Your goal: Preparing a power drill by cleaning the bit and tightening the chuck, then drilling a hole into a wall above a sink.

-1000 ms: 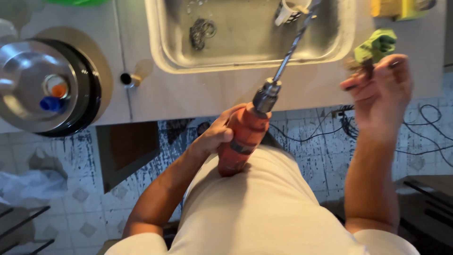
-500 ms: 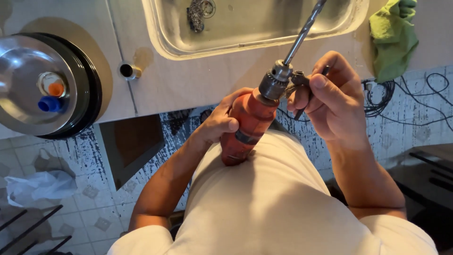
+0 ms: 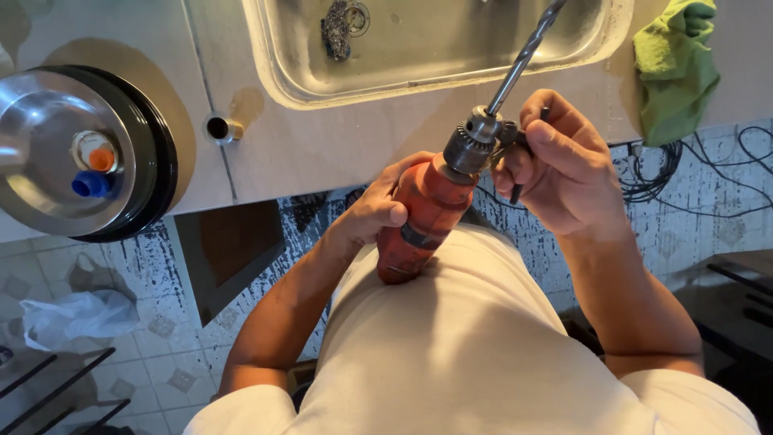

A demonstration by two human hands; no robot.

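My left hand (image 3: 377, 211) grips the orange body of a power drill (image 3: 423, 216), braced against my white shirt. A long twist bit (image 3: 523, 56) sticks out of its metal chuck (image 3: 471, 145) and points up over the sink. My right hand (image 3: 564, 165) is closed on a dark chuck key (image 3: 515, 149) that is set against the side of the chuck.
A steel sink (image 3: 435, 48) with a scouring pad (image 3: 334, 28) is set in the beige counter (image 3: 322, 145). A green cloth (image 3: 676, 68) lies at the right. A round metal lid (image 3: 56, 153) on a black pot is at the left. Cables (image 3: 692, 173) lie on the tiled floor.
My right hand came in from the green cloth at the right with the chuck key and set it against the drill's chuck. The drill stayed in my left hand.
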